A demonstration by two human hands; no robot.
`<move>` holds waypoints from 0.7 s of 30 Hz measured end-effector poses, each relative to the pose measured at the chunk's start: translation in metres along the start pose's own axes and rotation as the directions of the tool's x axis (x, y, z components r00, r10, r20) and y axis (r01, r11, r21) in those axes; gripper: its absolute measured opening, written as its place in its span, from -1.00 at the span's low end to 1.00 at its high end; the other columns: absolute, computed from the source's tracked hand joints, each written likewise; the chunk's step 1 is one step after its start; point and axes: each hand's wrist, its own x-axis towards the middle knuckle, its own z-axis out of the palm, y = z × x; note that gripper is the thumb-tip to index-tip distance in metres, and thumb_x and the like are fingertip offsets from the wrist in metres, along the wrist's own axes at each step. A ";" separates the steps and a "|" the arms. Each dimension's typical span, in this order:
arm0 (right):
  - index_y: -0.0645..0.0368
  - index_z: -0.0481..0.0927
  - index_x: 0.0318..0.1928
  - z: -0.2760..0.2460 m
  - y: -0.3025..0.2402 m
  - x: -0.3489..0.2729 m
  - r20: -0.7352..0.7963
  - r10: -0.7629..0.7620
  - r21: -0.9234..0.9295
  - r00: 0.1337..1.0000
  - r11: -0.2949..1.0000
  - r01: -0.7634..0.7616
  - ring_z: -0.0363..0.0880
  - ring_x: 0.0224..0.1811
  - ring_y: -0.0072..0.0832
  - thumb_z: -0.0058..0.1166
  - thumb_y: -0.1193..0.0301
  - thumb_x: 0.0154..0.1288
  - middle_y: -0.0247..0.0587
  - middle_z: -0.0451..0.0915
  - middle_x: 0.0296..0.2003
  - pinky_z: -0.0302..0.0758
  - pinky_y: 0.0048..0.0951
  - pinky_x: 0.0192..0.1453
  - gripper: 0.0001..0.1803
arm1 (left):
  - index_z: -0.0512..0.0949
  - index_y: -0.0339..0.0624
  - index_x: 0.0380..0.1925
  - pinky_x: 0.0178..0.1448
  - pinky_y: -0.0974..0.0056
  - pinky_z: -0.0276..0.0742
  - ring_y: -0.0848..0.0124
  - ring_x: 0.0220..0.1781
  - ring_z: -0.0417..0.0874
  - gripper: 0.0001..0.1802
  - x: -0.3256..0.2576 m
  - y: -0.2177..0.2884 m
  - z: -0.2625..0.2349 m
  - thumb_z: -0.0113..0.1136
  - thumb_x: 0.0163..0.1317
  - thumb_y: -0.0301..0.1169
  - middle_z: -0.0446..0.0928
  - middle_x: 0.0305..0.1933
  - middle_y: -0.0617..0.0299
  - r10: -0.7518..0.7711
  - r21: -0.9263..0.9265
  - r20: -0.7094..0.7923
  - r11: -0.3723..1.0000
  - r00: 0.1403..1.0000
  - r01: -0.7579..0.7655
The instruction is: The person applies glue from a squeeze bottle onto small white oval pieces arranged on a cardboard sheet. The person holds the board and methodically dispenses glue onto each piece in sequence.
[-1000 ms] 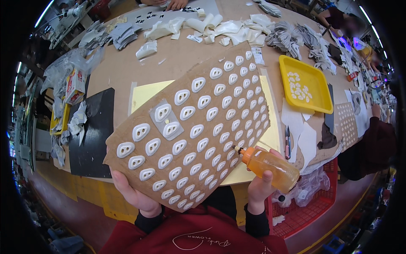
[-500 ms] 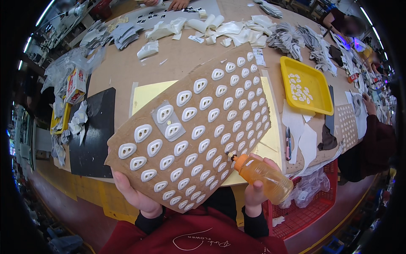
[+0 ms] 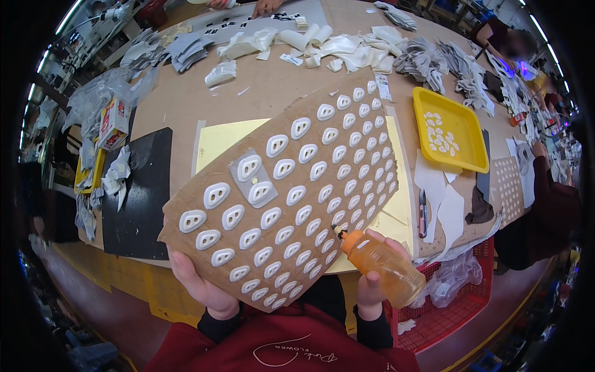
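Note:
My left hand (image 3: 198, 282) grips the lower left edge of a stiff brown board (image 3: 197, 197), holding it tilted above the table. Rows of small white rounded pieces (image 3: 277, 146), each with two slots, cover its face. Near the upper left, a translucent patch (image 3: 268, 173) lies on the board with two of these pieces on it. My right hand (image 3: 370, 291) is closed around a clear squeeze bottle (image 3: 392, 273) with an orange cap and amber liquid inside. Its dark-banded nozzle points at the board's lower right rows; whether the tip touches cannot be told.
A yellow tray (image 3: 481, 162) with similar white pieces stands at right, beside a utility knife (image 3: 423, 214). A black mat (image 3: 139, 204) lies at left. Fabric stacks (image 3: 421, 62) and pale scraps (image 3: 341, 46) fill the far side. A red basket (image 3: 458, 316) is below right. Co-workers sit nearby.
The board has shifted slightly right and down. The bottle has moved a little with it, its nozzle still among the lower right rows. Both grips look the same.

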 end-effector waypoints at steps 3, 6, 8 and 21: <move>0.40 0.31 0.05 0.003 -0.016 0.005 0.050 0.057 -0.050 0.997 0.997 -0.054 0.48 -0.01 -0.30 0.30 0.05 -0.05 0.09 0.46 -0.03 0.46 -0.40 0.02 -0.19 | 0.16 -0.13 0.19 0.25 0.06 0.26 0.22 0.19 0.33 -0.41 0.000 0.000 0.000 -0.30 0.31 0.01 0.26 0.21 0.10 0.021 0.030 0.008 0.999 1.000 -0.022; 0.41 0.33 0.06 0.009 -0.014 0.006 -0.001 -0.016 -0.040 1.000 0.999 0.016 0.50 -0.04 -0.37 0.32 0.05 -0.08 0.02 0.49 -0.05 0.47 -0.46 -0.02 -0.17 | 0.16 -0.13 0.19 0.25 0.05 0.25 0.20 0.20 0.32 -0.41 -0.001 -0.003 0.001 -0.31 0.30 0.02 0.25 0.21 0.09 0.040 0.033 0.014 0.999 0.999 -0.041; 0.41 0.33 0.08 0.010 -0.012 0.008 0.005 -0.063 -0.083 0.998 0.995 0.063 0.51 -0.06 -0.39 0.33 0.07 -0.08 0.00 0.51 -0.08 0.47 -0.48 -0.03 -0.17 | 0.16 -0.14 0.19 0.25 0.05 0.25 0.20 0.20 0.31 -0.40 -0.004 -0.004 -0.003 -0.31 0.31 0.02 0.25 0.21 0.09 0.056 0.036 0.004 0.998 0.998 -0.057; 0.36 0.33 0.01 -0.005 -0.007 0.009 0.182 -0.221 -0.227 0.958 0.939 0.259 0.56 -0.10 -0.17 0.27 0.13 0.01 0.17 0.51 -0.11 0.54 -0.35 -0.08 -0.31 | 0.16 -0.16 0.18 0.22 0.05 0.26 0.21 0.17 0.34 -0.39 -0.005 -0.005 -0.003 -0.30 0.30 0.04 0.26 0.19 0.06 0.059 -0.011 0.013 0.998 0.998 -0.059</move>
